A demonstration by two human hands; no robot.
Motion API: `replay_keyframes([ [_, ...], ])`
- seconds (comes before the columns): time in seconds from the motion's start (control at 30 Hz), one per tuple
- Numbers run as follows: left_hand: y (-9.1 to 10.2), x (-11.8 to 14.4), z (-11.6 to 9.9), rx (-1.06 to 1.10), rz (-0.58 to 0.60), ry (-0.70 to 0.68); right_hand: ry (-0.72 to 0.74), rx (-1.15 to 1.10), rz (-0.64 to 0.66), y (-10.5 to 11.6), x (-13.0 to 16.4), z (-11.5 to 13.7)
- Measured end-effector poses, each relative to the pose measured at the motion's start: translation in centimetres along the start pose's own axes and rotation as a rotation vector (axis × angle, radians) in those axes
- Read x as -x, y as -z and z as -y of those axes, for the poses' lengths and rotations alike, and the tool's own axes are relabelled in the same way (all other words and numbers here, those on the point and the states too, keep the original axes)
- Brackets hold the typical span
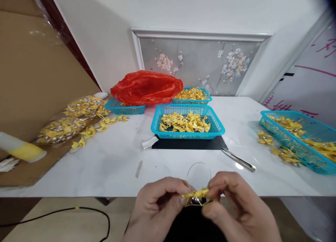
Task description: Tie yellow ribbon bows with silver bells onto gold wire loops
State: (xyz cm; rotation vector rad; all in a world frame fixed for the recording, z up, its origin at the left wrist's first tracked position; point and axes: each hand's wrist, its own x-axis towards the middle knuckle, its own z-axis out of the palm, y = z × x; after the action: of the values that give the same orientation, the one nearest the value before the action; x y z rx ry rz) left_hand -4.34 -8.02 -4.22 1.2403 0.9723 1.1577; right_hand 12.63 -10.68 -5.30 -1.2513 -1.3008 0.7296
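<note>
Close to the table's front edge, a yellow ribbon flower [200, 193] with silvery beads and thin wire hangs between both hands. My left hand [164, 203] pinches its left side between thumb and forefinger. On the opposite side my right hand [233, 203] has thumb and fingers closed on the flower and its wire. A loop of thin wire [198, 163] arches up above the flower, between the hands. Beyond the hands stands a blue plastic basket [187, 135] holding several similar yellow flowers [183, 123].
Under the basket lies a black mat [183, 144], with metal tweezers [240, 161] by its right corner. A red plastic bag [147, 88] covers part of a rear basket [126, 109]. Bagged flowers [63, 128] lie left; another blue basket [309, 152] stands right.
</note>
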Motion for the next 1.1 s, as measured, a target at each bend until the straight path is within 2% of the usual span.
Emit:
replay_keyframes([
  [0.07,0.2,-0.1,0.0,0.046,0.064,0.088,-0.057,-0.086,0.119,1.0,-1.0,-0.7],
  [0.13,0.2,-0.2,-0.1,0.117,0.129,0.154,-0.213,-0.239,0.234,1.3,-1.8,-1.5],
  [0.27,-0.2,-0.1,-0.3,0.251,0.150,0.228,-0.475,-0.738,0.531,0.0,-1.9,-2.2],
  [0.33,-0.2,0.0,-0.3,0.263,0.168,0.247,-0.532,-0.937,0.610,-0.8,-1.6,-2.2],
  [0.43,0.0,0.0,-0.2,0.240,0.223,0.256,-0.564,-1.102,0.650,-1.5,-1.4,-2.3],
  [0.53,0.2,0.0,-0.2,0.225,0.249,0.262,-0.588,-1.141,0.681,-1.6,-1.4,-2.7],
  [0.73,0.3,0.0,-0.1,0.136,0.239,0.233,-0.635,-1.075,0.674,-1.2,-1.4,-3.1],
  [1.1,0.4,0.0,0.1,0.117,0.246,0.249,-0.659,-0.965,0.669,-1.1,-1.4,-2.4],
])
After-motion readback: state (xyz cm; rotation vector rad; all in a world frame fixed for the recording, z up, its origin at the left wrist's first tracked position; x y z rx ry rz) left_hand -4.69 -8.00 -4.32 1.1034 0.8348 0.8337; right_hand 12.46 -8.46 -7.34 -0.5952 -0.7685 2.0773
